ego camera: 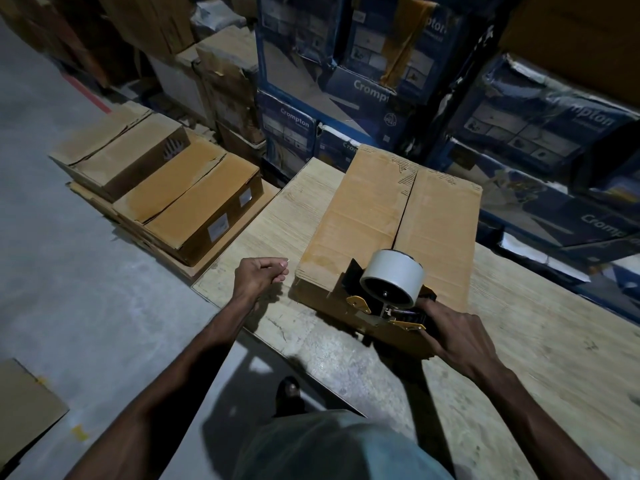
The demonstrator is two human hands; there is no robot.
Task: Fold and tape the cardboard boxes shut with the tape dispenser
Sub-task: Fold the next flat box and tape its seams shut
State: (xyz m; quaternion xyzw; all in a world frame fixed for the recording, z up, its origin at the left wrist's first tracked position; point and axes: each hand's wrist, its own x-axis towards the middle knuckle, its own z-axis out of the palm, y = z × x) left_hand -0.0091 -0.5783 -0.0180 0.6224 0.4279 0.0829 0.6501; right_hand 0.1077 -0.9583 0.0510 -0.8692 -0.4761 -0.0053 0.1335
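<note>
On the worktop (263,220) the cardboard box (363,216) lies folded shut, its untaped seam (405,209) running straight away from the person. The tape dispenser (391,289) sits at the seam's near end, gripped in the right hand (453,337) - the left hand (258,277) hovers beside the box, loosely curled, empty.

A pale, wood-grained counter (270,220) runs from the far left to the near right, its near edge worn and scuffed. One closed brown box (391,216) lies flat on it, its two top flaps meeting along a centre seam and its near end close to the counter's near edge. Left of the counter, the grey concrete floor (69,299) carries a flattened cardboard sheet (207,257) just beside the counter, bearing two boxes (194,206). Another cardboard piece (24,414) lies at the near left.
</note>
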